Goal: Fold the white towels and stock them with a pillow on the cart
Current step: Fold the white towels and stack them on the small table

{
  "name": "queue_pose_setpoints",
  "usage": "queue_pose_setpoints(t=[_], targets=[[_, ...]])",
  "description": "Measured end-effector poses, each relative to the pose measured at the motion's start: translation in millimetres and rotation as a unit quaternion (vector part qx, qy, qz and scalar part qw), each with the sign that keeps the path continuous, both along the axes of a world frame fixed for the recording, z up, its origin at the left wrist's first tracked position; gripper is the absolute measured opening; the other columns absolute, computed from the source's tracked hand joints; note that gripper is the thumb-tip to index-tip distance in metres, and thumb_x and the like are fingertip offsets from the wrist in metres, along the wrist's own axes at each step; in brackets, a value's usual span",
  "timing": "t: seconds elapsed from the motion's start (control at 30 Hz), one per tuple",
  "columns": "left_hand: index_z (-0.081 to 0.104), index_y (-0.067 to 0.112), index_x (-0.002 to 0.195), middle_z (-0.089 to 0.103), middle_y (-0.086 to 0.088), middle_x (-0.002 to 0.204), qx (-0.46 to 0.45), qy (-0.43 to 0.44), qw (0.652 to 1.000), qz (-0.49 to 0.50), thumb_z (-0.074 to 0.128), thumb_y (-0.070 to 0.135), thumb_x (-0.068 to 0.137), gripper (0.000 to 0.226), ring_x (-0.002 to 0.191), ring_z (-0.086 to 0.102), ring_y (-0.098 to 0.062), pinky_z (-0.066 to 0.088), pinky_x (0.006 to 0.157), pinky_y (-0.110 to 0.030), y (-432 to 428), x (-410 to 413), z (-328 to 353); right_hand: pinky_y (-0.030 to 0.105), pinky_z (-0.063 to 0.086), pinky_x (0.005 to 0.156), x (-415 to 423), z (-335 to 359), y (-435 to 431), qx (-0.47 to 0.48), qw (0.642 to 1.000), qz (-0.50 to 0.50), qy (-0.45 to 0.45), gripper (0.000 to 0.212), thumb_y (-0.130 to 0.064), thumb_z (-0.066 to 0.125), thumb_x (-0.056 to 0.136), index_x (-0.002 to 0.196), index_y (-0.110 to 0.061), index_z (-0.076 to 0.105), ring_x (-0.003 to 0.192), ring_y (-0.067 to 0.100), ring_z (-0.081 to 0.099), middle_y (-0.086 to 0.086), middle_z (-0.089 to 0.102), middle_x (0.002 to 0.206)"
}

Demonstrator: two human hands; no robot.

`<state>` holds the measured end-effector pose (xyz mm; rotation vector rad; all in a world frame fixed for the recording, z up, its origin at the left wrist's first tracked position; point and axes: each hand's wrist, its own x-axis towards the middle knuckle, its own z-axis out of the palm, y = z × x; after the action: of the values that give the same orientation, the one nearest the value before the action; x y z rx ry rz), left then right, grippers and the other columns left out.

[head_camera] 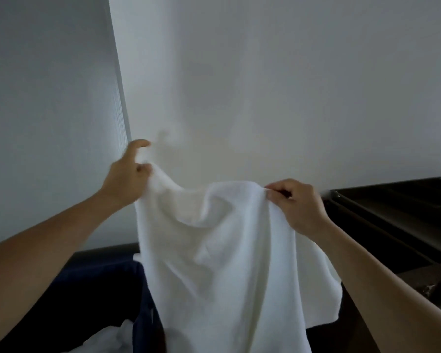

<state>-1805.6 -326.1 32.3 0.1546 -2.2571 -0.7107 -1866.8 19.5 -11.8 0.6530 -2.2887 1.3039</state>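
Pale wall [265, 85]; dark cart [397, 212]

White wall [265, 85] ahead; grey ribbed panel [49, 98] left (meets wall); navy fabric bin [107, 289] below.

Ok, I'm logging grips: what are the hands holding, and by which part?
One white towel, by its top edge: the left hand pinches the left end, the right hand pinches the right end; the rest hangs.

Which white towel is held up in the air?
The spread towel, gripped by the left hand and right hand; the crumpled towel lies in the dark bin.
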Motion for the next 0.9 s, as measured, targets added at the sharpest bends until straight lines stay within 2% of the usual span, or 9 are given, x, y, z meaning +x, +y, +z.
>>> queue_pose_setpoints(t=[0.13, 0.27, 0.33, 0.43, 0.57, 0.67, 0.77, 0.83, 0.9], targets=[[0.071, 0.036, 0.076, 0.07, 0.015, 0.082, -0.074, -0.107, 0.981, -0.143, 0.052, 0.001, 0.088, 0.041, 0.073, 0.061, -0.001, 0.039, 0.062, -0.002, 63, 4, 3, 0.003, 0.039, 0.072, 14, 17, -46, 0.114, 0.99, 0.082, 0.027, 0.009, -0.024, 0.069, 0.091, 0.089, -0.031, 0.075, 0.08, -0.013, 0.057, -0.026, 0.061, 0.08], [0.07, 0.027, 0.122, 0.067, 0.014, 0.119, -0.136, -0.212, 0.937, -0.243, 0.044, 0.01, 0.098, 0.039, 0.1, 0.053, 0.004, 0.035, 0.079, 0.002, 93, 5, -3, 0.008, 0.041, 0.075, 21, 12, -56, 0.152, 0.975, 0.147, 0.061, 0.012, -0.017, 0.07, 0.091, 0.097, -0.023, 0.078, 0.082, 0.001, 0.06, -0.014, 0.065, 0.087], [0.062, 0.03, 0.133, 0.064, 0.013, 0.126, -0.151, -0.267, 0.909, -0.282, 0.044, 0.017, 0.1, 0.04, 0.106, 0.053, 0.002, 0.035, 0.085, -0.008, 95, 7, -6, 0.014, 0.044, 0.077, 21, 9, -54, 0.153, 0.974, 0.156, 0.059, 0.013, -0.015, 0.071, 0.09, 0.098, -0.022, 0.078, 0.083, 0.004, 0.062, -0.013, 0.066, 0.088], [0.054, 0.035, 0.139, 0.058, 0.026, 0.122, -0.147, -0.315, 0.88, -0.323, 0.051, 0.036, 0.099, 0.04, 0.1, 0.051, 0.019, 0.034, 0.083, -0.009, 91, 7, -11, 0.016, 0.048, 0.076, 23, 8, -47, 0.135, 0.978, 0.155, 0.041, 0.021, -0.018, 0.072, 0.09, 0.089, -0.038, 0.075, 0.084, 0.0, 0.063, -0.017, 0.067, 0.085], [0.066, 0.049, 0.106, 0.067, 0.023, 0.094, -0.104, -0.275, 0.894, -0.338, 0.054, 0.059, 0.094, 0.02, 0.087, 0.06, 0.006, 0.047, 0.075, -0.016, 89, 2, -19, 0.013, 0.05, 0.069, 26, 6, -45, 0.07, 0.986, 0.149, 0.002, 0.025, -0.026, 0.081, 0.082, 0.074, -0.044, 0.066, 0.077, -0.004, 0.065, -0.024, 0.069, 0.082], [0.067, 0.052, 0.082, 0.067, 0.023, 0.078, -0.074, -0.235, 0.908, -0.339, 0.058, 0.049, 0.095, 0.016, 0.075, 0.06, 0.005, 0.043, 0.07, -0.009, 91, 0, -20, 0.019, 0.051, 0.066, 23, 0, -42, -0.012, 0.991, 0.135, -0.021, 0.026, -0.021, 0.085, 0.077, 0.08, -0.034, 0.062, 0.066, -0.001, 0.059, -0.014, 0.067, 0.073], [0.065, 0.047, 0.082, 0.066, 0.029, 0.082, -0.117, -0.177, 0.93, -0.3, 0.059, 0.038, 0.098, 0.019, 0.084, 0.06, 0.008, 0.04, 0.073, -0.003, 93, -4, -12, 0.027, 0.053, 0.071, 22, -15, -39, -0.037, 0.989, 0.134, -0.048, 0.032, -0.014, 0.081, 0.079, 0.088, -0.036, 0.06, 0.069, 0.005, 0.059, -0.009, 0.066, 0.081], [0.064, 0.041, 0.077, 0.067, 0.026, 0.079, -0.126, -0.122, 0.946, -0.271, 0.06, 0.031, 0.098, 0.023, 0.082, 0.061, 0.006, 0.042, 0.073, -0.009, 92, -8, -4, 0.02, 0.05, 0.068, 20, -30, -35, -0.022, 0.993, 0.115, -0.033, 0.03, -0.016, 0.076, 0.082, 0.088, -0.039, 0.059, 0.069, 0.006, 0.059, -0.009, 0.066, 0.083], [0.068, 0.026, 0.076, 0.069, 0.01, 0.079, -0.114, -0.076, 0.965, -0.225, 0.058, 0.031, 0.096, 0.023, 0.079, 0.064, -0.006, 0.049, 0.076, -0.029, 88, -14, 4, 0.012, 0.047, 0.065, 18, -43, -30, -0.017, 0.995, 0.098, -0.024, 0.026, -0.02, 0.073, 0.086, 0.088, -0.042, 0.059, 0.071, 0.004, 0.061, -0.015, 0.067, 0.085]])
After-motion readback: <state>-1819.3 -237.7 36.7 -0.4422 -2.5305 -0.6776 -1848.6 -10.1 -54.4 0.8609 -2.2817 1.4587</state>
